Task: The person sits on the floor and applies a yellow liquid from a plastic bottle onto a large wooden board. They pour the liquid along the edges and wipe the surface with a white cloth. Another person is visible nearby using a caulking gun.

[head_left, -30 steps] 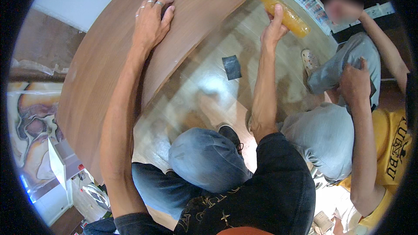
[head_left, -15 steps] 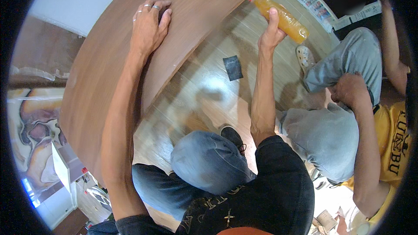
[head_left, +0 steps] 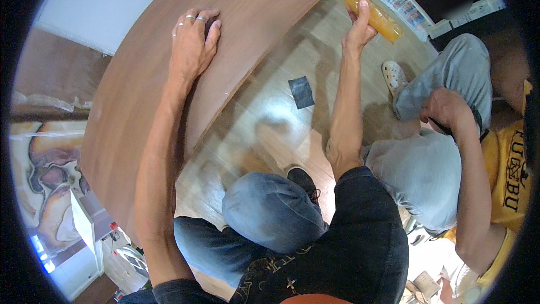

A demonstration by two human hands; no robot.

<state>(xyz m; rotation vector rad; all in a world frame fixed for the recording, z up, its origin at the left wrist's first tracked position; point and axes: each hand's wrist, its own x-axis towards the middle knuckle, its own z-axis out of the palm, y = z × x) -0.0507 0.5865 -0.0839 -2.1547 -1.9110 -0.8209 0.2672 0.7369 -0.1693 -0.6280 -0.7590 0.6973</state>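
Beyond the table (head_left: 140,112) edge, the right hand (head_left: 358,25) grips the orange bottle (head_left: 368,10) mid-body, fingers wrapped; it lies slanted, red cap toward the table. The left hand (head_left: 194,45) rests flat on the table, fingers spread, holding nothing.

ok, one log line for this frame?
left hand: flat on wooden table | right hand: holding orange bottle, red cap | nearby: seated person
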